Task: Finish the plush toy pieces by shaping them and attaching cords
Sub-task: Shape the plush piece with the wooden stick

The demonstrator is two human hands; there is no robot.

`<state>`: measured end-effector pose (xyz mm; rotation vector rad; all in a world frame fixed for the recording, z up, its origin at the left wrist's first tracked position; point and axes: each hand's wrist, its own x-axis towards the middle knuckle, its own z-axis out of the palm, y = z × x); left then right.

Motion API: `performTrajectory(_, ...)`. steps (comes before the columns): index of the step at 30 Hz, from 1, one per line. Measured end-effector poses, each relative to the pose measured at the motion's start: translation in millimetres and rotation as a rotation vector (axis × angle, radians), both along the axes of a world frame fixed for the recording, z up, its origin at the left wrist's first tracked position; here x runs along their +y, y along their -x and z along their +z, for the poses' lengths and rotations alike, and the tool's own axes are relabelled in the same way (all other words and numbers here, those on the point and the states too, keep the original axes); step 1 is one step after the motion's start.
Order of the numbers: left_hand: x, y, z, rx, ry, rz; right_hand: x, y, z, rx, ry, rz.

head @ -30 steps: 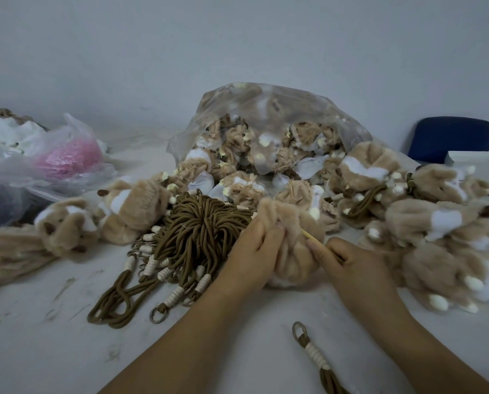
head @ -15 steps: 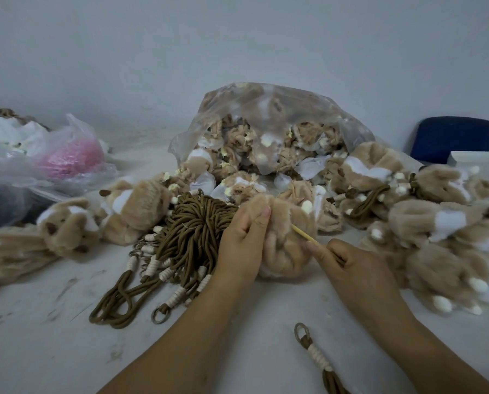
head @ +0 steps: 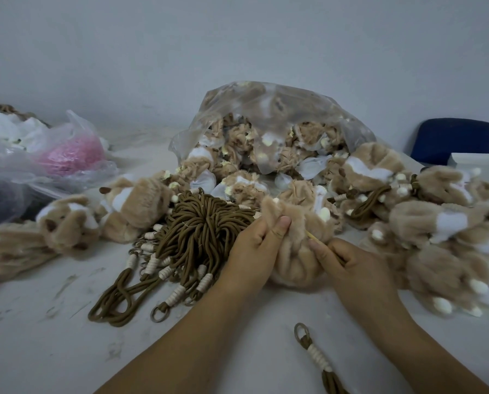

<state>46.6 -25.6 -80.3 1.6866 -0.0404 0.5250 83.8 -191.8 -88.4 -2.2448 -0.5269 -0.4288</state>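
The left hand [head: 253,247] pinches a fold of tan fur between its thumb [head: 280,226] and curled fingers, at the upper left edge of the plush piece [head: 295,258]. The right hand [head: 351,264] has its fingers curled round a thin pale stick [head: 311,235]. Only the stick's tip shows beyond them, and it touches the fur on the piece's right flank.

The stick's long axis runs from lower right up to the left — from the right palm toward the middle of the piece, roughly at the fold the left hand grips. By my judgement the step in hand is shaping, and the coming push turns on that line: the stick drives inward while the left hand braces the opposite side.

The piece rests on the white table [head: 53,322] between the two hands, touching both. Just left of the piece lies a bundle of brown cords [head: 206,231], beside the left hand. In front of the piece, toward the person, one loose cord [head: 317,358] lies apart — nearer the right forearm. Behind the piece a clear plastic bag [head: 268,109] spills more plush. To the right of the piece sits a heap of plush pieces [head: 436,223]. No cord shows on the held piece.
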Motion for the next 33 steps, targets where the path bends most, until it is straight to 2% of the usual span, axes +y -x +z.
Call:
performTrajectory(3, -2, 2, 3, 0.074, 0.119, -0.073, 0, 0, 3, -0.011, 0.019, -0.002)
performTrajectory(6, 1, 2, 10, 0.143, 0.276, -0.057, 0, 1, 6, -0.047, 0.102, -0.008)
performTrajectory(9, 3, 3, 15, 0.117, 0.474, -0.035, -2, 1, 8, -0.053, 0.147, -0.009)
performTrajectory(11, 2, 1, 14, 0.106, 0.523, -0.039, -2, 0, 7, -0.052, 0.15, -0.017)
performTrajectory(24, 1, -6, 7, -0.077, 0.476, -0.01, 2, 6, 5, -0.048, 0.182, -0.031)
performTrajectory(28, -4, -4, 3, -0.065, 0.39, -0.01, 4, 6, 3, -0.025, 0.139, -0.015)
performTrajectory(33, -10, -4, -3, 0.042, 0.251, 0.029, 5, 4, -1, -0.013, 0.07, -0.011)
